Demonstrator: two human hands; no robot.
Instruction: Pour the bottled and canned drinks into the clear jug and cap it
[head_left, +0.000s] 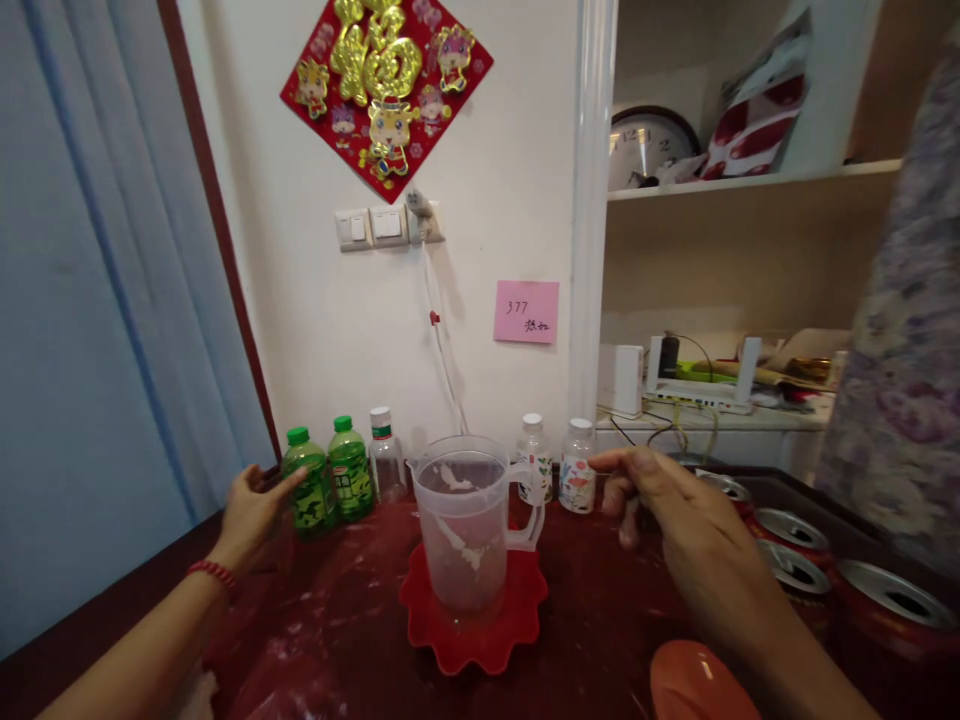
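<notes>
My left hand [259, 510], a red bracelet at its wrist, is at the left beside a green bottle [309, 485], thumb and fingers apart. A second green bottle [351, 472] and a clear bottle with a white cap [388, 460] stand next to it. My right hand [660, 490] reaches in from the right, index finger extended near a white-capped bottle with a floral label [578, 470]; nothing is seen in it. Another white-capped bottle [534, 462] stands behind the handle of a translucent pitcher [463, 540]. The pitcher rests on a red scalloped tray [472, 645].
Several open cans [791, 530] stand at the right, partly behind my right arm. An orange-red object [701, 685] lies at the bottom edge. The dark red table [330, 620] meets the wall; a white cord [444, 350] hangs behind the pitcher.
</notes>
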